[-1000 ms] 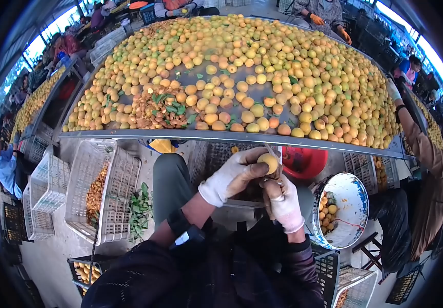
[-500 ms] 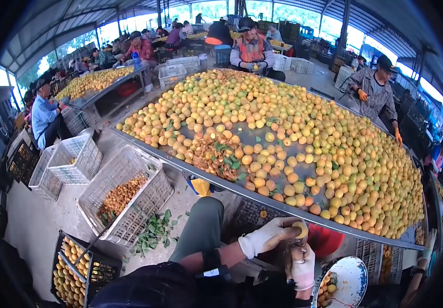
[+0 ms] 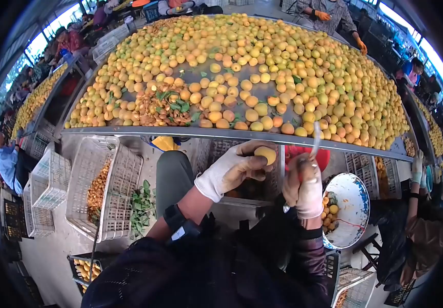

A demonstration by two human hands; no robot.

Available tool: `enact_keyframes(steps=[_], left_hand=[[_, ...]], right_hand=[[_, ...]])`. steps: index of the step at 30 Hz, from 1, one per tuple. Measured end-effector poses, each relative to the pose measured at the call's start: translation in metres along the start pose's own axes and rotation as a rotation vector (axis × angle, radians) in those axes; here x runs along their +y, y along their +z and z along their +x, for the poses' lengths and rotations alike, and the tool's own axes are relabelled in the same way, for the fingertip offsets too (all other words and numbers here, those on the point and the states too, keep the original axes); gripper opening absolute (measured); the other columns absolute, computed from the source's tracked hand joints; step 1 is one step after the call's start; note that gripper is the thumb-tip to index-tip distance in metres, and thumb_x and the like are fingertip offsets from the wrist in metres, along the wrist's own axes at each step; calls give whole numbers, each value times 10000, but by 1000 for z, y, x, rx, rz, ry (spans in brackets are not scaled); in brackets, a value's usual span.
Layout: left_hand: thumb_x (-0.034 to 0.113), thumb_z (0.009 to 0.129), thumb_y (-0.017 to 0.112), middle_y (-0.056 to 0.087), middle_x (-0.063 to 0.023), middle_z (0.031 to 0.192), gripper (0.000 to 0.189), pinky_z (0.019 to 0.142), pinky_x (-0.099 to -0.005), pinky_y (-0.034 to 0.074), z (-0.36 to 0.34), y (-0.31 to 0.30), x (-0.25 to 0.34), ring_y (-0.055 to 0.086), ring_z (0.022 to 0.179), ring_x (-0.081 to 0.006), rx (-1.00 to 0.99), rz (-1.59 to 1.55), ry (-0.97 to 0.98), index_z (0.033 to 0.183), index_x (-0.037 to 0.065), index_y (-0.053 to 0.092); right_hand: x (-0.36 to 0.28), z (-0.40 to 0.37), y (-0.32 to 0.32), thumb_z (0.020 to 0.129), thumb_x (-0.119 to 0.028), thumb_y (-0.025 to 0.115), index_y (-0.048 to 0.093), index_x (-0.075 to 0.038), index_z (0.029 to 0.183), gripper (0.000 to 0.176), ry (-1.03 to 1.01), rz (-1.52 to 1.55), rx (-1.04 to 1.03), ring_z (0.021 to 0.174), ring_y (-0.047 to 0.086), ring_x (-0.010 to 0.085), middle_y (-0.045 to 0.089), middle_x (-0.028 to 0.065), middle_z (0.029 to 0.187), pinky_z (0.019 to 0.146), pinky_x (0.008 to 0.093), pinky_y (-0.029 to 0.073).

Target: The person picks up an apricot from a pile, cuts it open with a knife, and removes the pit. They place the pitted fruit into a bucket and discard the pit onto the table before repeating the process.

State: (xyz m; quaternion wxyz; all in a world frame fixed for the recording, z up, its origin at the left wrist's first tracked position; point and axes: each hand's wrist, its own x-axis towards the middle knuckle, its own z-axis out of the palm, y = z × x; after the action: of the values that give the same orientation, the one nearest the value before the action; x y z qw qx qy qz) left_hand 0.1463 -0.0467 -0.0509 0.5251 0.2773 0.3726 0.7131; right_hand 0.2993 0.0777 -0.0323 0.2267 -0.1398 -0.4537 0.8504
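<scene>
Between thumb and fingers of my left hand [image 3: 237, 172], gloved in white, is a yellow-orange fruit [image 3: 266, 155]. My right hand [image 3: 304, 186], in a stained pale glove, is closed around a small knife [image 3: 316, 139] whose blade points up. The two hands are apart, just below the near edge of a metal table [image 3: 190, 132] heaped with yellow-orange fruits [image 3: 334, 87]. A pile of brown pieces with green leaves [image 3: 162, 105] lies near that edge. Beside my right hand stands a white bowl [image 3: 352, 205] with several fruits inside.
White crates [image 3: 121, 205] stand on the left, one with brown pieces, near leaves [image 3: 142, 208] on the floor. A red container [image 3: 321, 156] is under the table edge. A black crate [image 3: 80, 259] holds fruits. A co-worker's orange-gloved hand [image 3: 361, 45] is across the table; another person sits at right.
The view has tilted down and shifted. My hands have moved apart; the fruit stays in my left hand, and the knife in my right hand now points upward, away from it.
</scene>
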Motion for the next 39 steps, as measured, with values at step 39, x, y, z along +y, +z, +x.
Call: enact_keyframes(steps=[39], left_hand=[[252, 937, 529, 593, -65, 881, 214, 538, -337, 540, 36, 1, -37, 614, 642, -185, 573, -508, -115, 1051, 72, 551]], right_hand=[[22, 95, 40, 971, -267, 522, 509, -90, 920, 185, -216, 213, 142, 358, 254, 53, 274, -51, 515, 329, 216, 202]])
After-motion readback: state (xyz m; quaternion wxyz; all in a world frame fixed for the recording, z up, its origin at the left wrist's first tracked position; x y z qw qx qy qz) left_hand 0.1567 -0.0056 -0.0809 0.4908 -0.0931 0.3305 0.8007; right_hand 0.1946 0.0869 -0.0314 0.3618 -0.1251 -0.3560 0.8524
